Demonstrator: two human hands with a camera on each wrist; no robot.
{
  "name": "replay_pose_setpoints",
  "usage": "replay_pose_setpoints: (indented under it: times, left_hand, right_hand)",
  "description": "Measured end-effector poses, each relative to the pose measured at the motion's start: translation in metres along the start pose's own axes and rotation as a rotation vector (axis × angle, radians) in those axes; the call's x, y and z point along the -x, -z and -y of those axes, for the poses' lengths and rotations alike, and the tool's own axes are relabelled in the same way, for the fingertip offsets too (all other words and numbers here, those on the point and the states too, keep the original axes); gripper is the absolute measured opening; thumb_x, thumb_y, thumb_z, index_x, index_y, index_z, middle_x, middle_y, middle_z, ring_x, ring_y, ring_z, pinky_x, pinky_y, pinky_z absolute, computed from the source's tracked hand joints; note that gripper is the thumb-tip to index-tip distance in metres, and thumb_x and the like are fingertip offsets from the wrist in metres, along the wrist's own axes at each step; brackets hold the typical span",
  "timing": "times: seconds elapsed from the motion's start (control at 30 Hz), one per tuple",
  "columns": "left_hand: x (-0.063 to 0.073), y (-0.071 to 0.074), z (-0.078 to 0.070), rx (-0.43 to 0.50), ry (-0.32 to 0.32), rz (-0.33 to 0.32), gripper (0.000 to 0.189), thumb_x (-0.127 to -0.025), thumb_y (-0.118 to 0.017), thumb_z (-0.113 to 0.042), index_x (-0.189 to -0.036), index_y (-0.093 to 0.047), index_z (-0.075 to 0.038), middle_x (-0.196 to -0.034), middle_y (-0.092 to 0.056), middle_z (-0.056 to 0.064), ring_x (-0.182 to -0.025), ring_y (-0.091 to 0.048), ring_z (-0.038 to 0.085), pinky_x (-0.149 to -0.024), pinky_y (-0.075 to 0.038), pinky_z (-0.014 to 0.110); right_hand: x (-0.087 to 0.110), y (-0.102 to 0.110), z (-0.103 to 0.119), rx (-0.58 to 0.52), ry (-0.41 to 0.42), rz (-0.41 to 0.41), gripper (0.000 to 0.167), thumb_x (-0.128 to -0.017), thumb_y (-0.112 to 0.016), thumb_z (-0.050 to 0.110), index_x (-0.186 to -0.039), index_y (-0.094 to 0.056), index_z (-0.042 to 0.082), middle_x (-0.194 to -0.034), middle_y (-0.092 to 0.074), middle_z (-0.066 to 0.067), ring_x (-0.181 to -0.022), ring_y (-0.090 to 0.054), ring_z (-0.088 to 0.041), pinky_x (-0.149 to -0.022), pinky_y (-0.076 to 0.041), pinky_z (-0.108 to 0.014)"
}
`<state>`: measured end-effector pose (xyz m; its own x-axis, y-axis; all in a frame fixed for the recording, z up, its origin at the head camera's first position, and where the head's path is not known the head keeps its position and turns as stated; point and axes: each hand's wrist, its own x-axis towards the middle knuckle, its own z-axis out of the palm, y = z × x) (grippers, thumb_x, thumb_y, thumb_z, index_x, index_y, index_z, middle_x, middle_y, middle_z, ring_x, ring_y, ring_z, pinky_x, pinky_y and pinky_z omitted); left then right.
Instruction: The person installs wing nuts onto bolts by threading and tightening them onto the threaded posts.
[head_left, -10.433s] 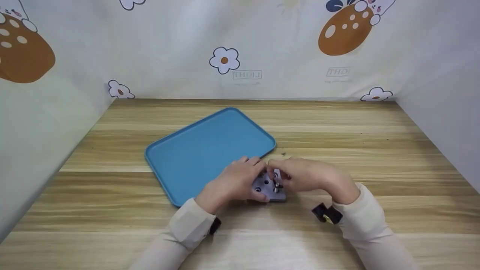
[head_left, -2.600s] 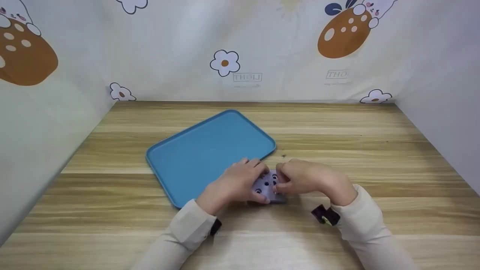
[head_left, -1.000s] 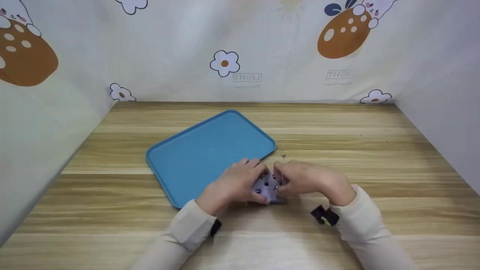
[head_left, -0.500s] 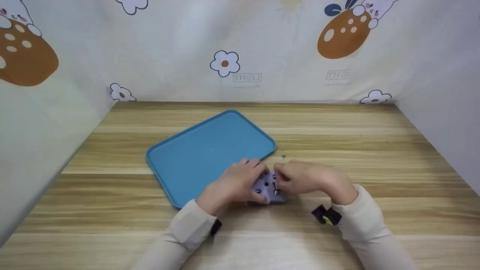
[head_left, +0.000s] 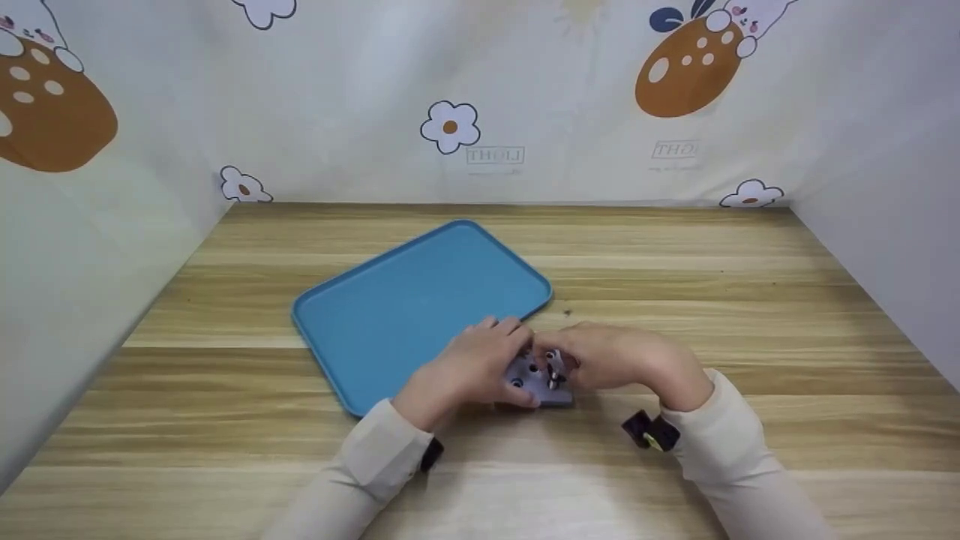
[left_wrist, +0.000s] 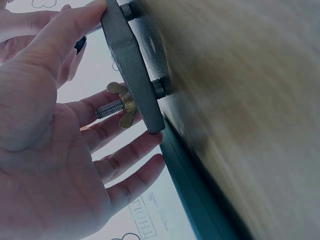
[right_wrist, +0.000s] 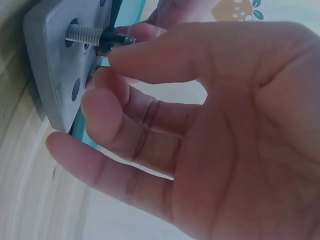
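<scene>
A grey metal plate (head_left: 545,394) with several holes stands just in front of the tray on the table. My left hand (head_left: 472,360) grips it, thumb on the near edge and fingers over the far side. In the left wrist view, a brass wing nut (left_wrist: 128,103) sits on a threaded bolt (left_wrist: 107,109) beside those fingers. My right hand (head_left: 619,352) reaches over the plate's right part, its thumb and index finger about a black wing nut (right_wrist: 106,42). That nut is on another threaded bolt (right_wrist: 82,35) standing out from the plate; the right thumb tip lies against it.
A blue tray (head_left: 420,285) lies turned at an angle behind and left of the plate, its right corner close to the hands. Pale printed curtains (head_left: 555,90) enclose the wooden table (head_left: 675,255) at the back and sides. A small dark speck (head_left: 567,312) lies behind the right hand.
My right index finger has stretched leftward over the plate, so the black wing nut shows between finger and thumb. The left hand, plate and tray stay where they were.
</scene>
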<state>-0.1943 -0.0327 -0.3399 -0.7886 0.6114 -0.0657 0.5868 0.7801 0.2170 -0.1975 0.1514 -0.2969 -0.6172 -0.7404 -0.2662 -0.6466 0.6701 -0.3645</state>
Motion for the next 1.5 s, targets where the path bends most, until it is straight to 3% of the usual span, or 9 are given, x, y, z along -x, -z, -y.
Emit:
replay_pose_setpoints:
  times: [0.27,0.6,0.87,1.07,1.3,1.5]
  left_hand:
    - [0.0016,0.0008,-0.0004,0.013,0.0,-0.003,0.064,-0.073,-0.073,-0.05,-0.121,-0.05,-0.014,-0.124,-0.052,0.004,-0.107,-0.048,0.024,-0.091,-0.042,0.04]
    - [0.0027,0.0,-0.0004,0.013,-0.003,-0.019,0.063,-0.073,-0.073,-0.051,-0.12,-0.051,-0.016,-0.121,-0.053,0.002,-0.103,-0.048,0.023,-0.089,-0.043,0.039]
    - [0.0015,-0.0004,-0.0002,0.036,-0.003,-0.024,0.064,-0.072,-0.074,-0.05,-0.122,-0.052,-0.016,-0.122,-0.053,0.003,-0.102,-0.049,0.023,-0.087,-0.043,0.039]
    - [0.0014,-0.0007,-0.0006,0.03,-0.009,-0.028,0.064,-0.072,-0.074,-0.05,-0.122,-0.052,-0.015,-0.121,-0.053,0.003,-0.102,-0.048,0.023,-0.087,-0.043,0.039]
    - [0.0009,-0.0007,-0.0006,0.014,-0.005,-0.02,0.062,-0.073,-0.073,-0.051,-0.119,-0.051,-0.015,-0.122,-0.053,0.003,-0.105,-0.049,0.024,-0.089,-0.044,0.041]
    - [0.001,0.0,-0.0007,-0.013,-0.01,-0.012,0.057,-0.073,-0.072,-0.053,-0.11,-0.051,-0.014,-0.12,-0.052,0.003,-0.102,-0.049,0.024,-0.086,-0.044,0.04]
  right_hand:
    - [-0.0007,-0.0003,0.0013,-0.031,-0.1,0.01,0.028,-0.075,-0.061,-0.001,-0.098,-0.054,0.013,-0.079,-0.053,-0.003,-0.071,-0.047,-0.015,-0.061,-0.039,-0.028]
    - [-0.0009,-0.0021,0.0013,-0.009,-0.173,-0.014,0.012,-0.083,-0.063,0.016,-0.087,-0.052,0.014,-0.077,-0.053,0.002,-0.071,-0.048,-0.013,-0.063,-0.039,-0.027]
    - [-0.0025,-0.0016,0.0027,0.007,-0.215,-0.009,0.018,-0.087,-0.06,0.021,-0.076,-0.052,0.01,-0.07,-0.048,0.003,-0.065,-0.044,-0.011,-0.057,-0.035,-0.024]
    - [-0.0015,-0.0012,0.002,-0.007,-0.179,-0.011,0.02,-0.089,-0.057,0.021,-0.074,-0.051,0.01,-0.067,-0.044,0.004,-0.062,-0.041,-0.01,-0.055,-0.032,-0.023]
    - [-0.0002,-0.0006,0.0006,-0.019,-0.022,-0.029,0.006,-0.083,-0.055,0.006,-0.084,-0.052,0.012,-0.073,-0.051,0.001,-0.066,-0.044,-0.011,-0.06,-0.037,-0.024]
    - [-0.0009,-0.0012,0.0001,-0.013,0.015,-0.022,0.027,-0.075,-0.049,-0.007,-0.091,-0.056,0.014,-0.079,-0.056,-0.003,-0.07,-0.043,-0.013,-0.063,-0.036,-0.024]
